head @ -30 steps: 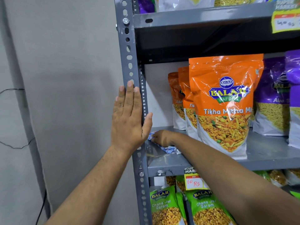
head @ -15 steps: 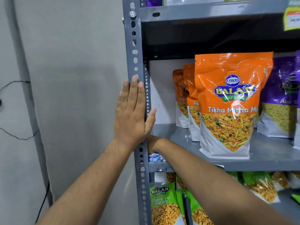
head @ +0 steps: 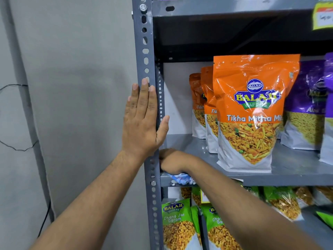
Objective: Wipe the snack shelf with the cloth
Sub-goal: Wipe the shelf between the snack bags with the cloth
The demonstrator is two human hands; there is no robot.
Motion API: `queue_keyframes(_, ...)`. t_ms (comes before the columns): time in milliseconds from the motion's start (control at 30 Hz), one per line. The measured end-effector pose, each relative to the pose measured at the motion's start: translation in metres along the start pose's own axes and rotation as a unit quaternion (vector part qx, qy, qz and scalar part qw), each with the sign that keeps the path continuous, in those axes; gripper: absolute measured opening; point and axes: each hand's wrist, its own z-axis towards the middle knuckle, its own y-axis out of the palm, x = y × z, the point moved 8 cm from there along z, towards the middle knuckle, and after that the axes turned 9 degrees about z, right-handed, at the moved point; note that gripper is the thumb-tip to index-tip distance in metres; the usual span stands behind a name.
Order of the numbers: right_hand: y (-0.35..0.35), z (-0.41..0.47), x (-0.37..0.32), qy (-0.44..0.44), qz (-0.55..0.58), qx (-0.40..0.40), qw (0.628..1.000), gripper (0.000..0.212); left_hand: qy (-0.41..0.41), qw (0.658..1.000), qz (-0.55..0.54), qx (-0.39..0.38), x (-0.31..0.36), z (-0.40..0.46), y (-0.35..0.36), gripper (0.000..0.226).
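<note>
Grey metal shelf [head: 297, 166] against grey wall [head: 72, 87] — orange snack bags [head: 252, 112] upright. Left hand [head: 142, 121] flat on upright post [head: 146, 51]; right hand [head: 171, 161] presses cloth [head: 180, 177] at shelf's front-left corner.

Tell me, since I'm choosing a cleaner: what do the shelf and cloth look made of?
Shelf: apparently grey painted metal, judging by its thin edge and faint sheen. Cloth: seemingly soft woven fabric, blue and white, bunched under the right hand; its fibre is unclear.
</note>
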Motion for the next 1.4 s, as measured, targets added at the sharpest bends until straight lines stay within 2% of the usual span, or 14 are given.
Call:
queue_keyframes(133,0.001,-0.009,-0.010,-0.024,0.029,-0.013,0.999,0.027,0.001,1.000,0.007,-0.004,-0.001,0.000,0.000,0.069)
queue_keyframes(367,-0.002,-0.056,0.032,-0.097,0.068,-0.037,0.992,0.041,0.007,1.000,0.007,-0.010,0.000,0.000,0.001,0.069)
queue_keyframes(500,-0.016,-0.048,0.050,-0.052,0.044,0.016,0.998,0.039,0.004,1.000,0.012,-0.014,-0.001,0.000,0.001,0.069)
queue_keyframes(600,-0.011,-0.039,0.032,-0.032,0.049,0.025,0.998,0.040,0.006,1.000,0.014,-0.014,0.000,-0.001,-0.001,0.069)
queue_keyframes(767,0.003,-0.064,0.012,-0.112,-0.005,0.005,0.994,0.055,0.008,1.000,0.008,-0.010,-0.001,0.000,-0.001,0.069)
queue_keyframes(833,0.001,-0.079,0.020,-0.129,0.008,0.003,0.992,0.058,0.009,1.000,0.010,-0.010,0.000,0.000,0.000,0.069)
queue_keyframes(933,-0.009,-0.089,0.038,-0.098,0.089,0.004,0.991,0.054,0.006,1.000,0.017,-0.019,0.000,-0.001,0.001,0.071)
queue_keyframes(1000,-0.015,-0.085,0.041,-0.073,0.114,0.038,0.990,0.049,0.005,1.000,0.020,-0.021,0.000,-0.001,0.002,0.071)
queue_keyframes(1100,-0.019,-0.069,0.034,-0.046,0.056,0.090,0.993,0.042,0.004,1.000,0.021,-0.017,0.000,-0.001,0.001,0.071)
queue_keyframes(1300,0.002,-0.073,0.018,-0.101,0.058,0.056,0.992,0.045,0.000,0.999,0.023,-0.023,0.000,-0.001,0.001,0.073)
queue_keyframes(1400,-0.008,-0.076,0.044,-0.054,0.055,0.083,0.994,0.040,-0.002,0.999,0.026,-0.021,0.001,0.000,0.000,0.074)
